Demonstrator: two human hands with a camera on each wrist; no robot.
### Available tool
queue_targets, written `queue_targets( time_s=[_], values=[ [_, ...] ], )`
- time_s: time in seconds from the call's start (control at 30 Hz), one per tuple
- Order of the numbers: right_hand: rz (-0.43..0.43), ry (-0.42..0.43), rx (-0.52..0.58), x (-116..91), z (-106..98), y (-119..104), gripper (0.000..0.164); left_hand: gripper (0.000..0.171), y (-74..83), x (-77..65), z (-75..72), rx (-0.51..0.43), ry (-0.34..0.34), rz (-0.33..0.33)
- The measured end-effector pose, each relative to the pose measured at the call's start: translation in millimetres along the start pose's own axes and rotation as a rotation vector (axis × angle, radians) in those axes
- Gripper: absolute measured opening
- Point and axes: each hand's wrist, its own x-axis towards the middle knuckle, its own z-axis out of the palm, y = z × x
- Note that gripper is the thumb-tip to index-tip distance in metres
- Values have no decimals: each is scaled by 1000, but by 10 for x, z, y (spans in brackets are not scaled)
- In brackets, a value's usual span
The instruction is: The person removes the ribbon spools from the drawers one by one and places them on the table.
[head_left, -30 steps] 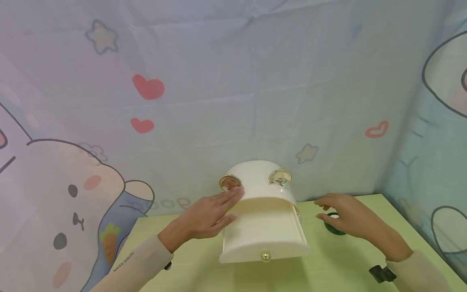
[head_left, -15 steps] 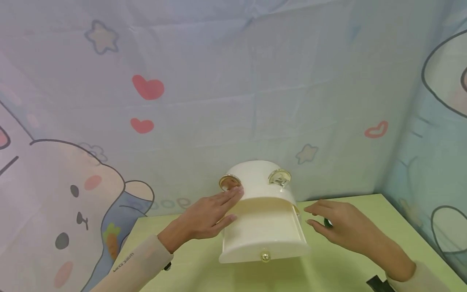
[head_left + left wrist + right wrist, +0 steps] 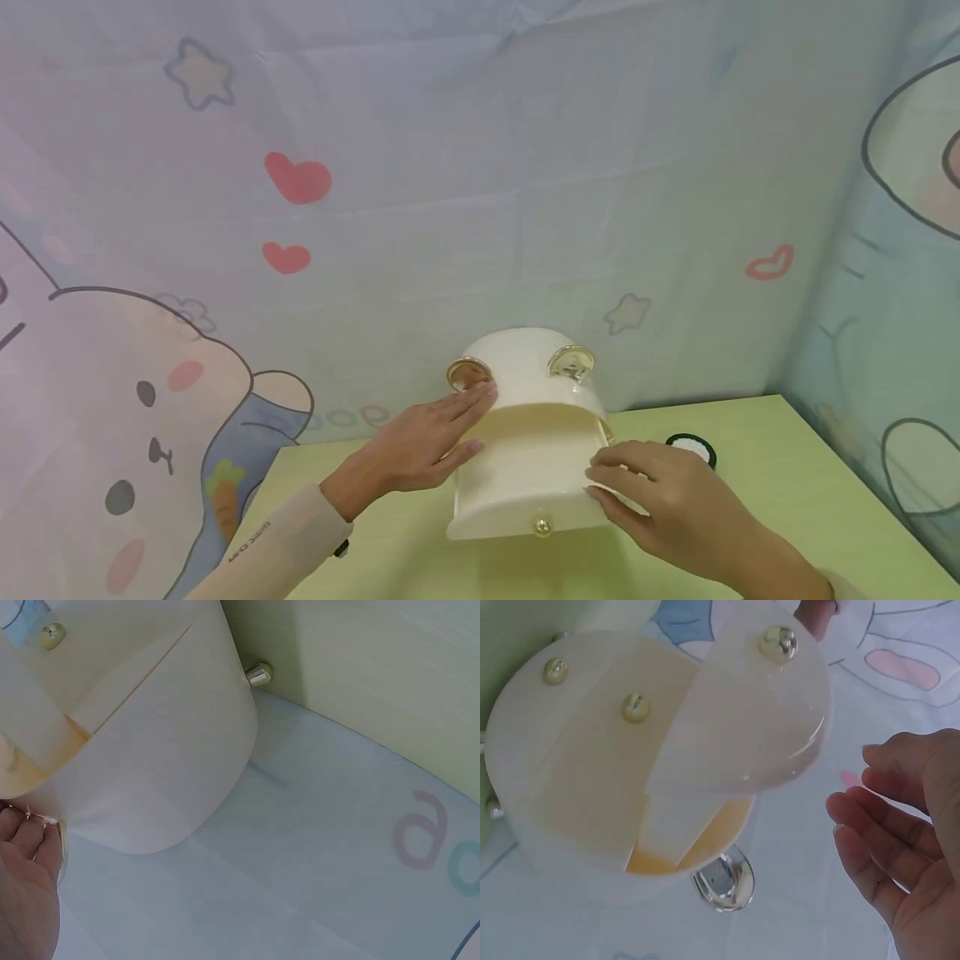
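A cream-white rounded drawer box (image 3: 525, 358) stands on the table, with two gold-rimmed round pieces on top. Its drawer (image 3: 517, 517) is pulled out towards me and bears a gold knob (image 3: 543, 524). My left hand (image 3: 420, 446) rests with straight fingers on the box's top left, beside one gold-rimmed piece (image 3: 468, 374). Over the drawer's right side in the head view is my right hand (image 3: 675, 504), its fingers loosely bent. From the right wrist view, that right hand (image 3: 907, 840) holds nothing and stays apart from the drawer front (image 3: 757, 712).
On the light green table (image 3: 765, 467), right of the box, lies a round dark-rimmed object with a white centre (image 3: 692, 450). A printed cloth (image 3: 450, 208) hangs close behind the box, and another side of cloth borders the table at right.
My right hand has moved left from above the dark-rimmed object to the drawer's right side, uncovering that object. The left hand and the drawer stay in place.
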Motion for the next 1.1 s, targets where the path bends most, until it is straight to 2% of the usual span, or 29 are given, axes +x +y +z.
queue_targets(
  time_s=[0.17,0.37,0.47,0.6,0.73,1.03,1.1],
  values=[
    [-81,48,47,28,84,-198,31,67,-1,-5,0,-1,-4,-2],
    [-200,128,85,16,279,-370,23,64,-11,-12,-16,24,-8,6],
    [-213,134,36,-73,388,-427,23,63,-11,-7,-22,23,0,8],
    [-211,93,-96,-238,500,-511,32,63,1,-1,-22,15,1,11],
    [-251,66,-206,-340,574,-534,40,63,7,2,-16,10,-5,13],
    [-253,41,-269,-414,625,-531,48,63,1,9,-3,15,17,19],
    [-267,48,-310,-412,640,-518,45,63,1,11,-8,17,20,20]
  ],
)
